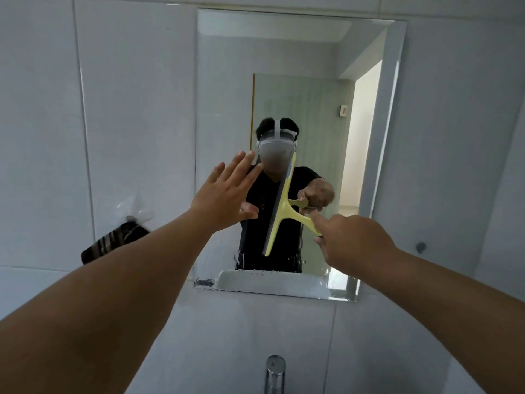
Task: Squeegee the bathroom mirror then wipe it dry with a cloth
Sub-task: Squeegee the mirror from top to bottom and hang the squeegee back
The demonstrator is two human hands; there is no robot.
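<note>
A frameless rectangular mirror (298, 66) hangs on the white tiled wall ahead. My right hand (355, 240) grips the handle of a yellow squeegee (281, 206). Its long blade stands nearly upright, tilted slightly right at the top, and rests against the glass near the mirror's middle. My left hand (227, 191) is raised with fingers spread, its fingertips at the mirror's left edge and holding nothing. Water droplets and streaks cling along the mirror's lower edge. A dark striped cloth (113, 243) hangs on the wall to the left, partly behind my left forearm.
A chrome tap (275, 373) rises at the bottom centre, below the mirror. A clear plastic holder (133, 209) is stuck to the tile above the cloth. A small round wall fitting (420, 247) sits to the right of the mirror. The mirror reflects an open doorway.
</note>
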